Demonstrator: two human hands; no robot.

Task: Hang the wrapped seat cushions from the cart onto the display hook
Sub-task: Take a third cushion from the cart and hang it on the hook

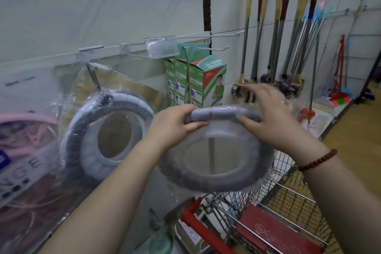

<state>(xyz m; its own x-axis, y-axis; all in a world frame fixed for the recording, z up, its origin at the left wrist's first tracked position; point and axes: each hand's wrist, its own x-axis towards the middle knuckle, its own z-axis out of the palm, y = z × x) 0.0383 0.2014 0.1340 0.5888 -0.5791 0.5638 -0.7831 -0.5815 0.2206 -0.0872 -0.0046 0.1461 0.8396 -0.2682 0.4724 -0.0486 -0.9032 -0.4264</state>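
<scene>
A grey ring-shaped seat cushion (216, 179) in clear plastic wrap is held up in front of me, above the cart. My left hand (175, 123) grips its top rim from the left. My right hand (268, 117) pinches the top rim and the wrap from the right, its fingers blurred. To the left, other wrapped grey and white cushions (107, 130) hang from a metal display hook (93, 76) on the wall. The wire shopping cart (274, 212) stands below my hands.
Green boxes (198, 82) hang to the right of the hook, under a price-tag holder (161, 47). Long-handled brushes and mops (274, 33) hang further right. A pink item in plastic (26, 130) is at the left. A red cart handle (202, 231) and a red seat flap (276, 231) sit low.
</scene>
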